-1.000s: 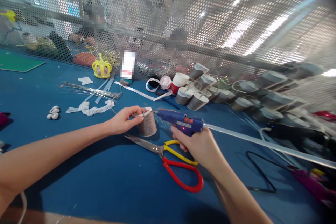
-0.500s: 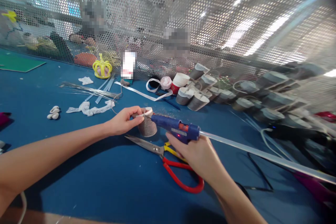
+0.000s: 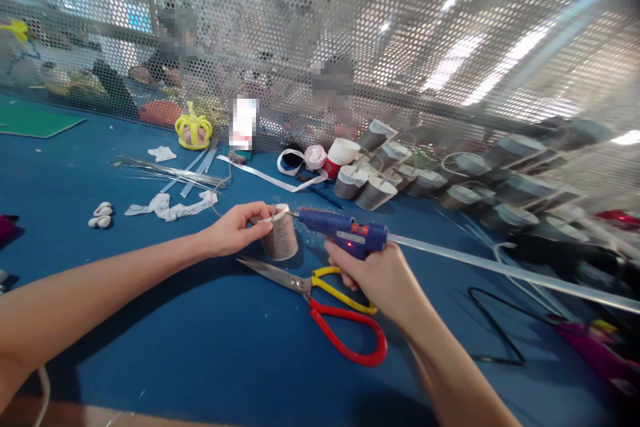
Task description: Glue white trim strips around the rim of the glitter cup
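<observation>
My left hand [image 3: 246,227] pinches the rim of a small brown-grey cup [image 3: 280,239] wound with cord, a pale strip along its top edge. Part of the rim is hidden by my fingers. In my right hand [image 3: 370,273] is a blue hot glue gun [image 3: 345,230], fingers wrapped round its handle and a red light lit on its side. Its nozzle points left, close to the cup's rim. A long clear glue stick [image 3: 470,265] sticks out of its back. Scissors [image 3: 300,285] with one yellow and one red handle lie open below the cup and glue gun.
Several similar cups [image 3: 375,192] are piled at the back right, beside a white ribbon [image 3: 265,179]. Wires [image 3: 170,172], white fabric scraps [image 3: 173,207] and a yellow crown-shaped piece [image 3: 193,130] lie left. A perforated metal screen [image 3: 280,33] rises behind; people show through it.
My right hand has drawn the glue gun slightly right and up, its nozzle now a little away from where it was at the rim. My left hand keeps its hold on the cup.
</observation>
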`<state>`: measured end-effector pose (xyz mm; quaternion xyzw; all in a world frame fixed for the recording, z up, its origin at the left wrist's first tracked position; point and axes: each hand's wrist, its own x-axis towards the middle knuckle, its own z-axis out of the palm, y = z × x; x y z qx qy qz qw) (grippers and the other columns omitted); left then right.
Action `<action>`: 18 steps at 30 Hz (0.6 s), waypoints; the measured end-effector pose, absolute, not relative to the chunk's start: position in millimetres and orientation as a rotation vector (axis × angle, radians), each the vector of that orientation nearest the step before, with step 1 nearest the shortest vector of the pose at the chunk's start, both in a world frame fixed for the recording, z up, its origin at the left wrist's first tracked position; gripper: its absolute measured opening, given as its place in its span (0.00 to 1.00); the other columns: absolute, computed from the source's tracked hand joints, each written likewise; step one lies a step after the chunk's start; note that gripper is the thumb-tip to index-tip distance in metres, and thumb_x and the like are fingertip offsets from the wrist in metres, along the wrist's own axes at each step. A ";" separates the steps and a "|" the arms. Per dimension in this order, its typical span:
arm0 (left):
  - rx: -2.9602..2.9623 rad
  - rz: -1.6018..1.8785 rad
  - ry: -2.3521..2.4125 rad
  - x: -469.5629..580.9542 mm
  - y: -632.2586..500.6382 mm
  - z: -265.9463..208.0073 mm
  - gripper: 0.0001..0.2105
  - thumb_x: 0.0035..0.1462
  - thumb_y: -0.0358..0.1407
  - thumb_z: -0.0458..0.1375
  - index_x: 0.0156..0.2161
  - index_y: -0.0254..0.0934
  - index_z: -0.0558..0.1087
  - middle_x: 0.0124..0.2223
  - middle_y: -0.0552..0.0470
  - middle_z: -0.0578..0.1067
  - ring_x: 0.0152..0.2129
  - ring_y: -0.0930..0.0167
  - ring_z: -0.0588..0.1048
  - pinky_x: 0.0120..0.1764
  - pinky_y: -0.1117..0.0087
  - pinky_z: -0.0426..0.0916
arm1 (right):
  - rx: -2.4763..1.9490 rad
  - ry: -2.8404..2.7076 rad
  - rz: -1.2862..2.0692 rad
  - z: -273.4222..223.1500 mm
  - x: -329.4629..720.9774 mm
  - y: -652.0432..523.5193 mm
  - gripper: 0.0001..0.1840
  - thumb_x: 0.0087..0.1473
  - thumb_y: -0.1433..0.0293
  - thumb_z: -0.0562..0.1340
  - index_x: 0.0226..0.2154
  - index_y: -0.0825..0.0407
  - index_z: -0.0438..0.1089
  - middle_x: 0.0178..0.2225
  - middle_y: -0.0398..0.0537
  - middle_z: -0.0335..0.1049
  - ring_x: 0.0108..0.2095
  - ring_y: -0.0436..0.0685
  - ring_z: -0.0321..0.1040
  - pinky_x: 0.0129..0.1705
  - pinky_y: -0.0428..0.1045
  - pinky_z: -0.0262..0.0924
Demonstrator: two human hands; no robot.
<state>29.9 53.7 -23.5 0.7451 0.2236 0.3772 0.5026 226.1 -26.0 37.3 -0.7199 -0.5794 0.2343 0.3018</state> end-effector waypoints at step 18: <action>1.831 0.934 0.525 30.6 53.0 -24.1 0.08 0.54 0.36 0.48 0.26 0.33 0.58 0.41 0.45 0.69 0.42 0.68 0.65 0.39 0.68 0.61 | -1.689 -2.003 0.287 36.1 229.0 -33.9 0.08 0.36 0.71 0.58 0.24 0.50 0.71 0.09 0.39 0.60 0.13 0.49 0.59 0.17 0.43 0.52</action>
